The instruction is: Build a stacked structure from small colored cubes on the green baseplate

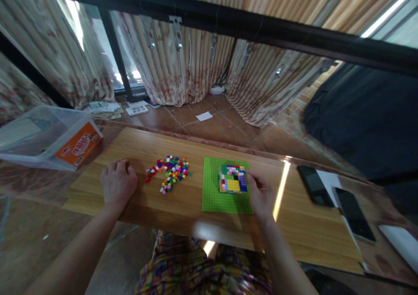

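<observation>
A small block build (pixel 233 184) of multicoloured toy bricks stands on the green studded baseplate (pixel 211 201). My right hand (pixel 262 195) is at the build's right side, over the baseplate's edge. Its thumb and index finger are drawn together close against the bricks; whatever is between them is hidden. To the left, a loose pile of small coloured bricks (pixel 174 171) lies on the wooden board. My left hand (pixel 119 181) rests on the wood left of this pile, palm down with the fingers curled under, and no brick shows in it.
A clear plastic bin (pixel 48 160) with an orange label stands at the board's far left. Two dark phones, one (pixel 315 185) on the wooden board (pixel 156 144) and another (pixel 355 214) nearer, lie at the right. Papers (pixel 104 108) and curtains (pixel 192 64) are beyond.
</observation>
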A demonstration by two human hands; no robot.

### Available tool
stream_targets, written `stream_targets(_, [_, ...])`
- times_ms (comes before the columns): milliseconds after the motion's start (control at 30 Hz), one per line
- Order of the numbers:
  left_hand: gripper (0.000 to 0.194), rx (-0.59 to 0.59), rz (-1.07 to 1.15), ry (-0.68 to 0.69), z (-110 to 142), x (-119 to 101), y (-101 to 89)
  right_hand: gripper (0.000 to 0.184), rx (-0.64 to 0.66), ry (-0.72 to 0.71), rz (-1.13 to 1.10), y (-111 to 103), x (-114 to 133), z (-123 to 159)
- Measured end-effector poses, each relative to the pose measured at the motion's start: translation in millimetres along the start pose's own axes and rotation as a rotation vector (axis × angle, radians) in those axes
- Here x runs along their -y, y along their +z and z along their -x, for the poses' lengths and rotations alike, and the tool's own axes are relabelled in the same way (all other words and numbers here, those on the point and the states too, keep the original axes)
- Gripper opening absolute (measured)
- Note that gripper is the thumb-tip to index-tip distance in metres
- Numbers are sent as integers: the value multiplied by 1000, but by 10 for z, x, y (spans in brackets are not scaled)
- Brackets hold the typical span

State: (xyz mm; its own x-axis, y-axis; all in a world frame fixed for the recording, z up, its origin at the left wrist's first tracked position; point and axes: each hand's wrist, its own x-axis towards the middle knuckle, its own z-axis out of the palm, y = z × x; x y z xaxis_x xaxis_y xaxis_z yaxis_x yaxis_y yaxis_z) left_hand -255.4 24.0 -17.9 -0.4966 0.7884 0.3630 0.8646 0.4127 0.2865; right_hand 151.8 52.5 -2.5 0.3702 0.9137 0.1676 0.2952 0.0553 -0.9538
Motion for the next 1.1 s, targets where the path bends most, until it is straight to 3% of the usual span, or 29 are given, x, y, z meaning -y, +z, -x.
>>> stream_targets(133, [43, 3, 4, -6, -2, 3, 6, 37, -14, 128, -109, 29, -57, -46])
stream_targets(433, [44, 7, 9, -18, 0, 17, 20, 35, 99, 306, -380, 123, -94, -155])
stream_targets(733, [43, -1, 8, -6, 6, 28, 27, 43, 137, 103, -12, 40, 65, -195])
stream_targets(1100, [43, 17, 11, -14, 11, 20, 23, 46, 164, 15, 93, 47, 21, -203])
